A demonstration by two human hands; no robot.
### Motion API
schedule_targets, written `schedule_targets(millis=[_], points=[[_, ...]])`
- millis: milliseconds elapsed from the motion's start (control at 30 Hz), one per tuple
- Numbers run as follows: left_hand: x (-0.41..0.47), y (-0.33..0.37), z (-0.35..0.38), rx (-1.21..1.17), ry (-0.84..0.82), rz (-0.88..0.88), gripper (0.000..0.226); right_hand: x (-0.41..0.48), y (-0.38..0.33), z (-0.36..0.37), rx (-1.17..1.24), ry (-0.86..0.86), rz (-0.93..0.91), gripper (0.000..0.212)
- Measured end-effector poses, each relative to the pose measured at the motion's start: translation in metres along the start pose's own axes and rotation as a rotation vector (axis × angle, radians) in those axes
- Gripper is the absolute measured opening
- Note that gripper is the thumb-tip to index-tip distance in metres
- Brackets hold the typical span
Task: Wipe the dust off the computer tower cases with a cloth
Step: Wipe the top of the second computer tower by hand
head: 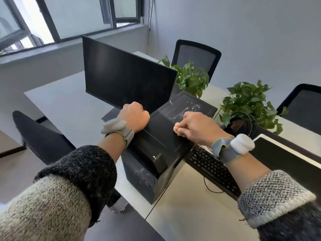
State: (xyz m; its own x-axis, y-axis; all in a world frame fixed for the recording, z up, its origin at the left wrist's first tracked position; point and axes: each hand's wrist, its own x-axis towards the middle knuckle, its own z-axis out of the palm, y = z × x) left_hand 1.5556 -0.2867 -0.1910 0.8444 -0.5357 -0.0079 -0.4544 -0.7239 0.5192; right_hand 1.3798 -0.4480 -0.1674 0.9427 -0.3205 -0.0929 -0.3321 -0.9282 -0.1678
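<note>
Office desk (69,108) carries a black computer tower (156,136), with potted plants (191,79) behind. Left hand (133,117) rests fisted at the tower's edge; right hand (198,127) grips a pink cloth (178,130) on top.

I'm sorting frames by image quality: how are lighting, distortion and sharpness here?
Head view: soft daylight from the windows, no hard shadows; a pale sheen and white streaks on the tower case top; wide-angle bending tilts the window frames; the sleeves near the bottom edge look soft, the left hand and right hand sharper.
</note>
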Motion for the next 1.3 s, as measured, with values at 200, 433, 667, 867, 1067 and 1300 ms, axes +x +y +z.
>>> schedule_targets(millis=[200,433,667,867,1067,1300], points=[[-0.001,0.007,0.008,0.220,0.017,0.095,0.024,0.071,-0.040,0.002,0.092,0.039,0.034,0.025],[0.000,0.005,0.001,0.206,0.005,0.085,0.020,0.090,-0.056,0.005,0.110,0.095,0.084,0.024],[-0.014,0.008,-0.002,0.225,-0.055,0.149,0.017,0.021,-0.032,0.004,0.000,0.033,0.076,0.024],[-0.019,0.008,-0.006,0.181,-0.067,0.167,0.012,-0.043,0.001,0.012,0.052,0.083,0.160,0.019],[-0.022,0.007,-0.011,0.171,-0.100,0.186,0.013,-0.051,0.009,0.013,0.064,0.091,0.195,0.021],[-0.020,0.008,-0.007,0.218,-0.075,0.202,0.013,-0.004,-0.005,0.004,0.003,0.032,0.094,0.020]])
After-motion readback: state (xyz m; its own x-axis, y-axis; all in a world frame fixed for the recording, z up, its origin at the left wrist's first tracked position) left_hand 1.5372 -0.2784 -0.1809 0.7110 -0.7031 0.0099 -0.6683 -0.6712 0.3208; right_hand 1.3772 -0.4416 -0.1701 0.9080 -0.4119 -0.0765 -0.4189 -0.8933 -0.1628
